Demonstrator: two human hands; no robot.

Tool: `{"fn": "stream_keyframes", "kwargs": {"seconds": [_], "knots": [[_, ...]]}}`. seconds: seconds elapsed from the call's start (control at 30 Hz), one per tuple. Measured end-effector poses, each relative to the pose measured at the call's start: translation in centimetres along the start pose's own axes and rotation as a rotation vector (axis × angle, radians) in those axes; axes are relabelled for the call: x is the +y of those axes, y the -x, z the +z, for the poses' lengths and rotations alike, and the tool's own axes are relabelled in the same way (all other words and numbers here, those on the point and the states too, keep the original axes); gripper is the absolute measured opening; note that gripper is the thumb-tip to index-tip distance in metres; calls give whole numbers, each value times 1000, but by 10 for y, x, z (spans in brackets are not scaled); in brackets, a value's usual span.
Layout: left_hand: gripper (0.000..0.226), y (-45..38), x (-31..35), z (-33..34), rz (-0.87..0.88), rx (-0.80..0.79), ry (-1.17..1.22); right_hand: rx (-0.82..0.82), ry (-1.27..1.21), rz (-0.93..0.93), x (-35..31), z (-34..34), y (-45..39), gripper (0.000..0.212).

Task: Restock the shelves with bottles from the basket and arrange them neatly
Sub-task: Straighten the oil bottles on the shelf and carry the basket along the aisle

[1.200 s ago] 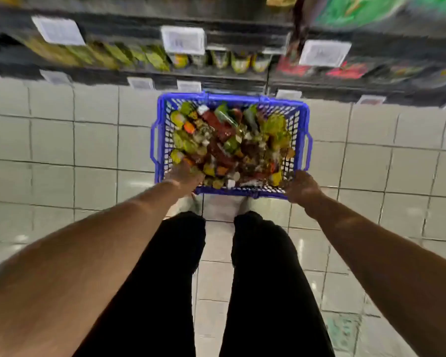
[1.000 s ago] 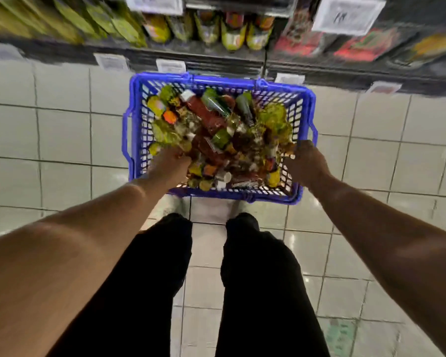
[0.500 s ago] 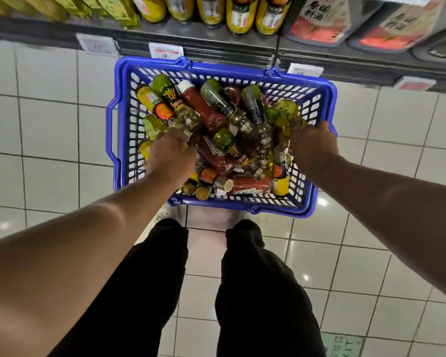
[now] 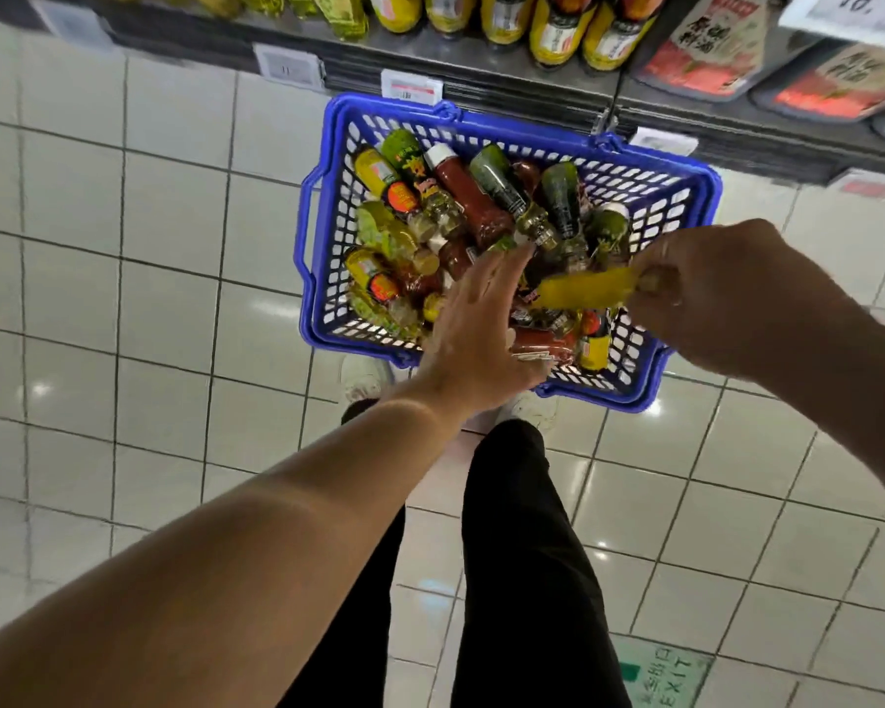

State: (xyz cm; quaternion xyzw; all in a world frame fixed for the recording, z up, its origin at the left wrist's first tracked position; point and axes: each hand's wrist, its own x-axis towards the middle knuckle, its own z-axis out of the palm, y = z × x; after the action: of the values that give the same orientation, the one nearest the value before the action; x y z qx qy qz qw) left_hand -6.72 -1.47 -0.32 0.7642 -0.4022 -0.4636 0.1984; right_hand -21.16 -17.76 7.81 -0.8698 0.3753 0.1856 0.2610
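A blue plastic basket (image 4: 323,319) stands on the tiled floor in front of the bottom shelf, heaped with several small sauce bottles in red, green and yellow. My right hand (image 4: 726,288) hovers over its right side and pinches a yellow bottle (image 4: 586,292) by one end, lifted clear of the heap and lying roughly level. My left hand (image 4: 476,324) is spread flat with straight fingers over the middle of the basket, just left of the yellow bottle, holding nothing. A red sauce bottle (image 4: 468,196) with a white cap lies near the top of the heap.
The bottom shelf (image 4: 481,69) runs along the top, carrying yellow bottles (image 4: 558,28) and flat red-labelled packs (image 4: 711,43), with price tags on its edge. My dark-trousered legs and white shoes stand just behind the basket. A green exit marking (image 4: 665,677) is on the floor.
Both hands came up out of the heap. The right hand took hold of a yellow bottle and raised it; the left hand opened flat. The view shifted left, so the basket sits further right.
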Motion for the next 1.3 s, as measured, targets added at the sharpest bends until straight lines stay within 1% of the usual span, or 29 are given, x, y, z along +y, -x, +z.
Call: {"fn": "stream_keyframes", "kwargs": {"seconds": [0.07, 0.1, 0.13, 0.17, 0.23, 0.27, 0.3, 0.33, 0.37, 0.4, 0.43, 0.47, 0.5, 0.53, 0.6, 0.63, 0.67, 0.7, 0.73, 0.8, 0.83, 0.9, 0.97, 1.07, 1.17, 1.23, 1.3], "knots": [[119, 5, 1, -6, 18, -25, 8, -98, -93, -18, -25, -7, 7, 18], [116, 8, -1, -9, 25, -36, 10, -155, -149, -21, -36, -8, 9, 21], [105, 11, -6, -14, 35, -35, 10, -209, -211, -20, -47, -9, 8, 22], [86, 14, -12, -18, 46, -24, 2, -247, -262, -22, -56, -8, 6, 23], [42, 20, -27, -30, 54, -20, -26, -270, -305, -34, -69, 0, -3, 22], [27, 22, -36, -35, 46, -35, -23, -273, -314, -44, -73, 5, -9, 21], [19, 23, -44, -40, 40, -37, -15, -283, -332, -63, -79, 11, -15, 22], [20, 24, -52, -46, 31, -15, -8, -306, -388, -69, -83, 19, -22, 24], [21, 25, -61, -52, 7, 25, 0, -345, -500, -42, -87, 27, -31, 29], [21, 26, -70, -58, -40, 66, 6, -396, -670, 38, -92, 34, -41, 36], [22, 25, -80, -63, -104, 94, 6, -434, -859, 159, -96, 43, -54, 45], [21, 24, -91, -66, -182, 112, 3, -427, -991, 293, -98, 54, -68, 52], [21, 23, -102, -69, -270, 130, 0, -374, -1038, 406, -99, 67, -83, 55], [23, 22, -112, -72, -359, 150, 5, -299, -952, 452, -101, 81, -100, 55], [29, 22, -131, -76, -505, 183, 76, -211, -672, 427, -109, 112, -126, 54], [30, 21, -140, -77, -553, 189, 137, -221, -577, 403, -117, 125, -135, 52], [30, 22, -147, -78, -588, 185, 190, -270, -546, 391, -126, 138, -143, 53], [34, 22, -154, -79, -610, 175, 226, -315, -556, 412, -136, 150, -150, 59], [38, 22, -159, -80, -625, 163, 248, -325, -542, 449, -146, 161, -156, 66], [44, 23, -167, -83, -647, 169, 290, -308, -432, 490, -160, 174, -167, 74], [43, 23, -169, -84, -655, 179, 326, -301, -382, 491, -163, 179, -173, 71], [41, 24, -171, -87, -665, 184, 412, -248, -346, 493, -162, 185, -180, 58], [44, 26, -171, -92, -673, 179, 435, -178, -283, 486, -159, 185, -175, 56], [46, 31, -167, -106, -686, 179, 391, -46, -228, 414, -158, 172, -151, 58], [46, 42, -148, -128, -646, 161, 461, -24, -319, 375, -153, 137, -123, 56], [43, 53, -129, -146, -587, 153, 514, -5, -428, 306, -146, 100, -100, 50], [42, 69, -101, -168, -518, 144, 574, 8, -405, 188, -142, 47, -74, 47]]}}
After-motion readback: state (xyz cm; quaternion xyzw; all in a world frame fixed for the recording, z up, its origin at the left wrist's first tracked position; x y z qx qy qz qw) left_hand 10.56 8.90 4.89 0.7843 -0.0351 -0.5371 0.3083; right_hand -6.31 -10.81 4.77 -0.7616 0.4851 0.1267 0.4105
